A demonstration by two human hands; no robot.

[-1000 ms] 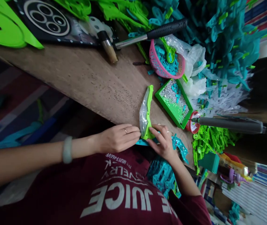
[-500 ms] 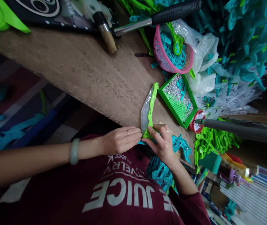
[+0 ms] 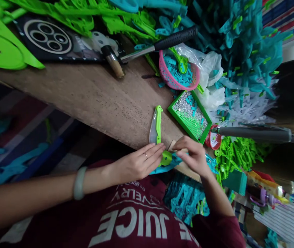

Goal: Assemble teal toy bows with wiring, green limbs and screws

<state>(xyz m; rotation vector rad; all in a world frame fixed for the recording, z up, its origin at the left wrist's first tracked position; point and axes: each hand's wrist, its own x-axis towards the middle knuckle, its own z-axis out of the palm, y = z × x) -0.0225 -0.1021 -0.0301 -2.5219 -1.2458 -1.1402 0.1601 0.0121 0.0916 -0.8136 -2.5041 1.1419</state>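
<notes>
A light green plastic piece with a clear blade-like part [image 3: 153,130] lies near the table's front edge. My left hand [image 3: 136,162] lies across its lower end, fingers together and pressed on it; the thumb is hidden. A round green end [image 3: 166,158] shows past the fingertips, over a blue plastic part [image 3: 166,168]. To the right, my right hand [image 3: 194,155] is off the green piece, its thumb and fingers bent together above a pale wooden block [image 3: 188,171]. Whatever is between those fingertips is too small to make out.
A green tray [image 3: 179,120] of small metal bits stands beyond my right hand. Behind it are a pink basket [image 3: 163,70] of blue pieces and a hammer [image 3: 139,54]. A red cup [image 3: 211,140] and a grey rod-shaped tool [image 3: 255,132] are at the right.
My right hand has let go of the green piece and moved right. My left hand has slid further over the piece's lower end. The view has shifted, showing more of the table's back.
</notes>
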